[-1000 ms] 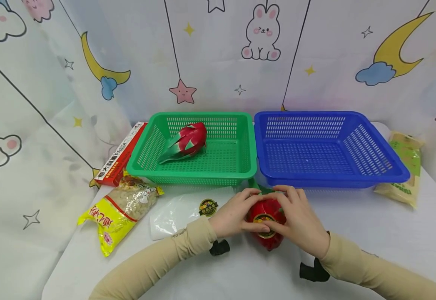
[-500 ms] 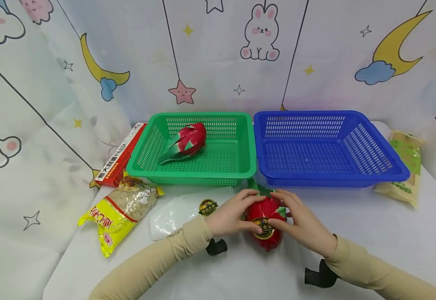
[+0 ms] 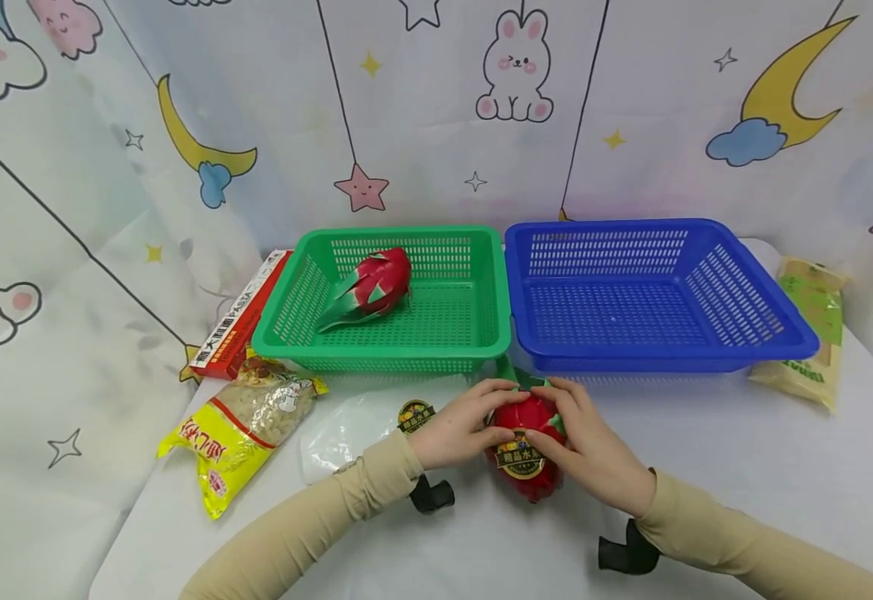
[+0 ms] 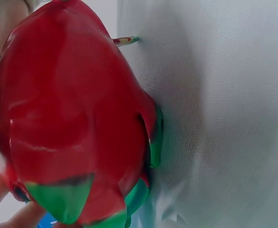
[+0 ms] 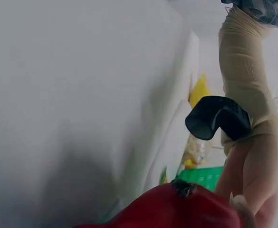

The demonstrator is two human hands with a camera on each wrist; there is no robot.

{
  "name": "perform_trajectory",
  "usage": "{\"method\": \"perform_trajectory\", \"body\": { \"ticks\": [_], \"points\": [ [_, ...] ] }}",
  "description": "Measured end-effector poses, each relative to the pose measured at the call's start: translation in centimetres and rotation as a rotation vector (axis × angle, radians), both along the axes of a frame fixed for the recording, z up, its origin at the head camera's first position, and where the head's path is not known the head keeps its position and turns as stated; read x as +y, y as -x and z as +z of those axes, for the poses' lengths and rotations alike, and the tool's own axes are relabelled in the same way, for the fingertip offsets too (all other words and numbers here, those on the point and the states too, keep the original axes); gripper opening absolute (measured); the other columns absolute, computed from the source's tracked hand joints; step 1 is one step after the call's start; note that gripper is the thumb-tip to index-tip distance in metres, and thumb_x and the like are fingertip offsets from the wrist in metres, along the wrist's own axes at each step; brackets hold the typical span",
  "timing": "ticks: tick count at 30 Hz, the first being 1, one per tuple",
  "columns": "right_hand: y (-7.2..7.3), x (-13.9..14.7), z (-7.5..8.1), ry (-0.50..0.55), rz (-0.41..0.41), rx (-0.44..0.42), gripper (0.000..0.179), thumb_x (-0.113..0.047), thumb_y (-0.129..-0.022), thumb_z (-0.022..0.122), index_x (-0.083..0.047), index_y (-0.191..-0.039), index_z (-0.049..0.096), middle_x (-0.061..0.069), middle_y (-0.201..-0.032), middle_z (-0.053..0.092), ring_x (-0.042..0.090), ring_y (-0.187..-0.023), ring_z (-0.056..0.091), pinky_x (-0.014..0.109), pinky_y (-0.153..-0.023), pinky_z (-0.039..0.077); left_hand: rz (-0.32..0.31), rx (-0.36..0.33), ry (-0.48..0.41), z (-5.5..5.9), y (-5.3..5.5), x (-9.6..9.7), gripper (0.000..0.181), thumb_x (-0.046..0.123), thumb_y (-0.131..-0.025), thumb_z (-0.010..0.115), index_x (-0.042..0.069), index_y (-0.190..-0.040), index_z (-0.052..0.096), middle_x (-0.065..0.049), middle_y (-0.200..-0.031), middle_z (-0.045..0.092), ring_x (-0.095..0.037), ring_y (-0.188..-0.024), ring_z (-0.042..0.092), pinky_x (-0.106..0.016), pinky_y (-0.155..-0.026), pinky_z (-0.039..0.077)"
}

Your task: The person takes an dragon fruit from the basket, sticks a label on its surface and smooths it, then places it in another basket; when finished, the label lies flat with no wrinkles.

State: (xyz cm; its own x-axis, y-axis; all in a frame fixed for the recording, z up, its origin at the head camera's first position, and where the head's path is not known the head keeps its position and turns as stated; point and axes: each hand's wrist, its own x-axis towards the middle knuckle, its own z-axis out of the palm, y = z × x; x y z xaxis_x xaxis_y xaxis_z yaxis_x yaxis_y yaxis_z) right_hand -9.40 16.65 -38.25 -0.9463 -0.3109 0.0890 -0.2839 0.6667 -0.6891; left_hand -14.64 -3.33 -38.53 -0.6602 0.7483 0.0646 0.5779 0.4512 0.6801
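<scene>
A red dragon fruit [image 3: 532, 414] with green scales lies on the white table in front of the baskets, and it fills much of the left wrist view. On its near side is a round black-and-gold sticker [image 3: 520, 456]. My left hand [image 3: 460, 427] holds the fruit from the left, its thumb on the sticker's upper left. From the right, my right hand [image 3: 592, 450] grips it with curled fingers and the thumb at the sticker's right edge. Another dragon fruit [image 3: 379, 283] lies in the green basket [image 3: 383, 353].
A blue basket [image 3: 661, 357] stands right of the green one. At left are a red pasta box [image 3: 237, 325], a yellow pasta bag [image 3: 244, 429] and a white sheet [image 3: 349, 437] bearing a similar sticker [image 3: 415, 415]. A tan-and-green packet [image 3: 811, 333] lies at far right.
The sticker on the dragon fruit has shifted slightly left and shows more fully. My right hand moved off to the right, then came back against the fruit. The left hand stays on it.
</scene>
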Motion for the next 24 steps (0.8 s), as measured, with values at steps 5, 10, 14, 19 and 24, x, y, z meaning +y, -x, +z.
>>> {"method": "perform_trajectory", "body": {
  "ticks": [5,10,14,19,24],
  "points": [
    [0.1,0.8,-0.1,0.032,0.060,-0.004,0.048,-0.025,-0.092,0.057,-0.004,-0.132,0.040,0.022,-0.141,0.025,0.035,-0.111,0.048,0.038,-0.076,0.051,-0.034,-0.044,0.025,0.0,0.1,-0.4,0.052,0.015,-0.092,0.055,0.010,-0.141,0.038,-0.013,-0.144,0.034,-0.025,-0.130,0.039,-0.035,-0.102,0.040],
    [0.1,1.1,0.0,0.041,0.081,-0.012,0.045,-0.024,-0.093,0.056,-0.007,-0.132,0.041,0.022,-0.141,0.025,0.027,-0.101,0.049,0.026,-0.068,0.046,-0.049,-0.076,0.033,-0.1,0.2,-0.5,0.072,0.025,-0.082,0.069,0.012,-0.143,0.034,-0.011,-0.146,0.030,-0.025,-0.132,0.035,-0.029,-0.098,0.042],
    [0.1,1.1,-0.1,0.051,0.071,-0.021,0.050,-0.028,-0.090,0.059,-0.008,-0.132,0.040,0.021,-0.142,0.024,0.034,-0.110,0.046,0.034,-0.073,0.048,-0.045,-0.048,0.025,-0.4,0.2,-0.5,0.084,0.025,-0.073,0.077,0.012,-0.143,0.034,-0.011,-0.146,0.031,-0.026,-0.131,0.035,-0.025,-0.093,0.045],
    [0.2,1.2,-0.2,0.045,0.062,-0.017,0.061,-0.031,-0.084,0.067,-0.009,-0.134,0.039,0.020,-0.142,0.025,0.038,-0.118,0.043,0.043,-0.079,0.049,-0.032,-0.030,0.019,-0.7,0.3,-0.5,0.085,0.026,-0.070,0.078,0.015,-0.143,0.035,-0.010,-0.146,0.032,-0.025,-0.131,0.036,-0.025,-0.094,0.044],
    [0.4,1.6,-0.2,0.059,0.098,0.006,0.059,-0.025,-0.083,0.069,-0.008,-0.132,0.042,0.021,-0.139,0.029,0.036,-0.112,0.047,0.033,-0.075,0.050,-0.041,-0.034,0.015,-0.8,0.5,-0.7,0.084,0.025,-0.070,0.078,0.016,-0.142,0.036,-0.010,-0.146,0.032,-0.026,-0.131,0.037,-0.029,-0.094,0.044]
  ]
}}
